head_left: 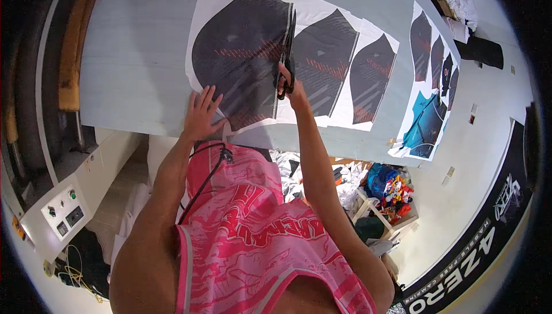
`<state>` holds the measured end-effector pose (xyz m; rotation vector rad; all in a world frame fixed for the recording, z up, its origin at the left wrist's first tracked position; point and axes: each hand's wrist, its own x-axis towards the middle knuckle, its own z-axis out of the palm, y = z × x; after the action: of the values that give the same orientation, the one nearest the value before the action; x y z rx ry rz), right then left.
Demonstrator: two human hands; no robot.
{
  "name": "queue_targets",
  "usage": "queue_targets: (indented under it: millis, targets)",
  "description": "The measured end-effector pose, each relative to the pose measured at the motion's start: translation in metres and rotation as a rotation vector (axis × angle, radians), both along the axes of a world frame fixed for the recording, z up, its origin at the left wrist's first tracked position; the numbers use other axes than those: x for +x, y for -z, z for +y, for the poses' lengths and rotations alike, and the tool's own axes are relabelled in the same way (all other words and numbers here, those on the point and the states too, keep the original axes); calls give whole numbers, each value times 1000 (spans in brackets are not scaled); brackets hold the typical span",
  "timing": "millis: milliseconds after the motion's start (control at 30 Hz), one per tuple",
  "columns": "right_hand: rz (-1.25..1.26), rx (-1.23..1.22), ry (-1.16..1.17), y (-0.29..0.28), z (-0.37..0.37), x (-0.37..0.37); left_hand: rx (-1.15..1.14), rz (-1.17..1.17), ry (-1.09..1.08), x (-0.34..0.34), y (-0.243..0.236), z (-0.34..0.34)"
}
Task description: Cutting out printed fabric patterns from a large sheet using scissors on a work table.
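Note:
My right hand (290, 89) grips large black scissors (288, 55), whose blades lie along the right edge of a big dark printed piece (236, 32) with red streaks on white paper. My left hand (203, 110) lies with fingers spread over the lower left edge of that piece and its white margin. To the right lie two more dark printed pieces, a middle one (322, 44) and a narrower one (371, 78), both with red streaks. The grey-blue table (132, 55) bears them all.
Smaller printed pieces (421, 44) and a turquoise one (422, 118) lie at the table's right end. A machine with a control panel (66, 213) stands at left. Bins of fabric scraps (388, 193) sit below the table. A black banner (477, 239) is at the right.

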<state>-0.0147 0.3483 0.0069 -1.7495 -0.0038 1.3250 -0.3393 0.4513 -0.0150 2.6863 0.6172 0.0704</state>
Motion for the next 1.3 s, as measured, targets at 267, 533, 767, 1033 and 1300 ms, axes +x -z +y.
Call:
queue_targets:
  millis: [267,533,767,1033,1300]
  targets:
    - [-153,240,15,-3,1,2,-20,33,1,-1,5,0]
    - [-157,29,-54,9,21,24,38,113,40,-3,10,-2]
    - [0,237,41,30,32,47,-20,96,29,-3,8,-2]
    - [-182,-25,-50,23,62,65,-47,32,10,-3,9,-2]
    - [-231,135,28,-10,85,85,-50,14,12,-5,7,-1]
